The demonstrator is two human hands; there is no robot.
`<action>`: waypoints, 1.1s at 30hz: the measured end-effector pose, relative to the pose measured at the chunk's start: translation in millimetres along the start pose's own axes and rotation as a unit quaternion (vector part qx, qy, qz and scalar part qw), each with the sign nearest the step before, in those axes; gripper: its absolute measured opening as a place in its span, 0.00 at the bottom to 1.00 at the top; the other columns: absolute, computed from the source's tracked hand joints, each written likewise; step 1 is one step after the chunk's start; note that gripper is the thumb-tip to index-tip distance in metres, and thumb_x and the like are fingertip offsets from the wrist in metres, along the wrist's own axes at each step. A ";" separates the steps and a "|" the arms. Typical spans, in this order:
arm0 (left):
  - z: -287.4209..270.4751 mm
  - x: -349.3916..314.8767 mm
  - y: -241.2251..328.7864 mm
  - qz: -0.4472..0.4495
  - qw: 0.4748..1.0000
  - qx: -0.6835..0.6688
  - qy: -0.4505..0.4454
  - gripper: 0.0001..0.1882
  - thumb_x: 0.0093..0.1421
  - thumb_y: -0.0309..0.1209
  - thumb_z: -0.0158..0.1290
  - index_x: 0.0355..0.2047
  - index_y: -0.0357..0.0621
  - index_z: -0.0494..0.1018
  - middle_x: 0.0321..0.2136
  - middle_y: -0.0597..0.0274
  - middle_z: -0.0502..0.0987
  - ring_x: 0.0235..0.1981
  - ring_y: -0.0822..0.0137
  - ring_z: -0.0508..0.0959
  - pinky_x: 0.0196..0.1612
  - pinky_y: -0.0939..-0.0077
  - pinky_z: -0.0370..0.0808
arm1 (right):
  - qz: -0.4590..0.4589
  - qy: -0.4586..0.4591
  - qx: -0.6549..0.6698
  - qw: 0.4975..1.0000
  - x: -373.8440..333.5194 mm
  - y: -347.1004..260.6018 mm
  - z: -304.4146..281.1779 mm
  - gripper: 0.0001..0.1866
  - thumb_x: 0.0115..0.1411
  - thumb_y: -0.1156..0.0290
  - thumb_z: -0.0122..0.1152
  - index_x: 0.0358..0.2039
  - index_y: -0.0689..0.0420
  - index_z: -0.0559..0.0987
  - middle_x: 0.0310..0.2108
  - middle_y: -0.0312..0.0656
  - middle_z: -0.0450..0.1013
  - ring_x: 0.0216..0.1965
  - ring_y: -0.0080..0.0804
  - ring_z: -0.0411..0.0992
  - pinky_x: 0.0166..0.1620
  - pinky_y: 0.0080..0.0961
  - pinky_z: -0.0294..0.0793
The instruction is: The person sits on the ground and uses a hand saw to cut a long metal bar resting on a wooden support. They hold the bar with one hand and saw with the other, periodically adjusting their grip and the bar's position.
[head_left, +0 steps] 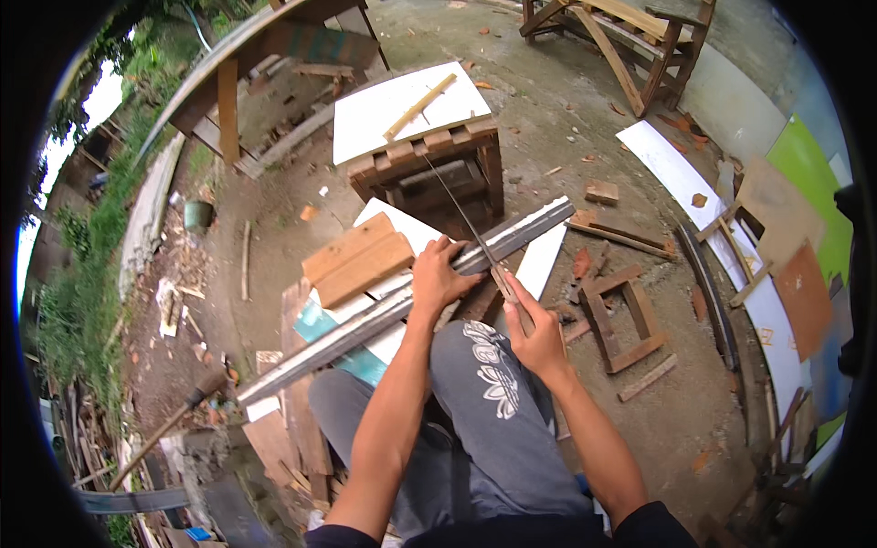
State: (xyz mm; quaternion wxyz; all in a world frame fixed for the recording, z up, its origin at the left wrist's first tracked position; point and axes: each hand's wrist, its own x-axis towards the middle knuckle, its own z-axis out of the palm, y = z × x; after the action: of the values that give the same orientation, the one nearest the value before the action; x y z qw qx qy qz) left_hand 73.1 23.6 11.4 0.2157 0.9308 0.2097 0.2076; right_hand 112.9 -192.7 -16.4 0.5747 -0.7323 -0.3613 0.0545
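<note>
A long, narrow grey-and-white strip (365, 320) lies diagonally across the middle, above my knees. My left hand (436, 279) grips it from above, thumb toward the right. Just right of that, my right hand (537, 333) is closed round the wooden handle of a handsaw (466, 212). Its thin blade, seen nearly edge-on, crosses over the strip and points up and away to the left. Whether the teeth touch the strip I cannot tell. Two brown wooden boards (358, 258) lie beside the strip, left of my left hand.
Ahead stands a low wooden stand (489, 151) with a white panel (361, 110) and a wooden stick (420, 107) on top. A small wooden frame (653, 320) and scraps lie at right. A long-handled tool (196, 395) is at lower left; a wooden trestle (621, 55) stands far right.
</note>
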 end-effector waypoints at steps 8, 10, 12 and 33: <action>7.8 -4.7 -4.7 0.016 0.999 -0.026 0.029 0.28 0.38 0.41 0.69 0.41 0.45 0.82 0.38 0.57 0.77 0.43 0.55 0.75 0.49 0.62 0.74 | 0.047 -0.062 -0.047 0.996 -162.9 -84.5 -114.3 0.27 0.58 0.80 0.53 0.60 0.72 0.69 0.53 0.62 0.74 0.51 0.49 0.78 0.49 0.30 0.78; 9.0 -6.3 -6.3 -0.002 1.000 -0.019 -0.010 0.28 0.38 0.41 0.69 0.41 0.45 0.82 0.38 0.57 0.77 0.43 0.55 0.75 0.49 0.63 0.74 | 0.050 -0.072 -0.025 0.996 -134.1 -91.7 -100.6 0.26 0.59 0.80 0.54 0.60 0.71 0.70 0.54 0.61 0.74 0.54 0.49 0.76 0.52 0.30 0.76; 13.0 -6.5 -8.6 0.015 0.999 -0.038 0.016 0.29 0.37 0.40 0.70 0.42 0.44 0.82 0.41 0.55 0.77 0.45 0.54 0.75 0.51 0.62 0.73 | 0.015 -0.031 0.007 0.999 -78.0 -78.6 -70.4 0.24 0.63 0.78 0.53 0.59 0.71 0.71 0.55 0.60 0.73 0.57 0.46 0.74 0.56 0.31 0.72; -29.9 -77.1 -40.9 0.018 0.992 0.111 -0.051 0.33 0.53 0.24 0.55 0.62 0.43 0.65 0.53 0.56 0.71 0.56 0.58 0.70 0.53 0.58 0.69 | 0.001 -0.017 0.031 0.999 -30.2 -6.4 -20.0 0.24 0.70 0.71 0.46 0.64 0.68 0.67 0.58 0.51 0.71 0.45 0.30 0.73 0.46 0.24 0.71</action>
State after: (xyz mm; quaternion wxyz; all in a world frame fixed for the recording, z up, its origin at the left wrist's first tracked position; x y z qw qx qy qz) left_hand -17.1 29.5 -7.0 0.1173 0.9620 0.2032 0.1396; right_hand 97.7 -226.1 -14.3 0.5905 -0.7137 -0.3684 0.0790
